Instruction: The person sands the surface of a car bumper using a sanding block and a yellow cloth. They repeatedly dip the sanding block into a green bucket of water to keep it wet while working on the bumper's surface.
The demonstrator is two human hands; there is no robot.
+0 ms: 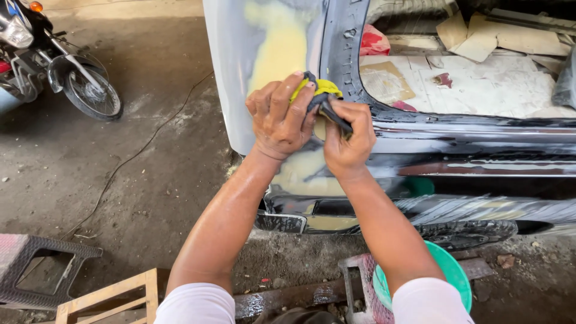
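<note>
a parked motorcycle (pixel 54 60) stands at the far left on the grey concrete floor (pixel 156 150), with a thin cable (pixel 129 159) trailing across the ground beside it. nearer, at the left edge, lie a dark plastic stool (pixel 42 270) and a pale wooden frame (pixel 111 297). at centre, the left hand (pixel 281 117) is pressed flat, fingers spread, on a yellow sanding block (pixel 318 89) wrapped in dark wet abrasive paper, held against the car body panel (pixel 264 54) where pale yellow filler shows through silver paint. just to its right and touching it, the right hand (pixel 349 139) is closed in a fist around the trailing end of the dark paper (pixel 331 111), so both hands sit close together, clamped on the same block at the edge of the door opening. below the forearms a green plastic basin (pixel 453 270) rests on the floor near the black sill (pixel 468 144), which looks wet and streaked. to the right, inside the car, sheets of cardboard and paper (pixel 480 78) cover the floor, with a red bag (pixel 373 42) at the far side.
</note>
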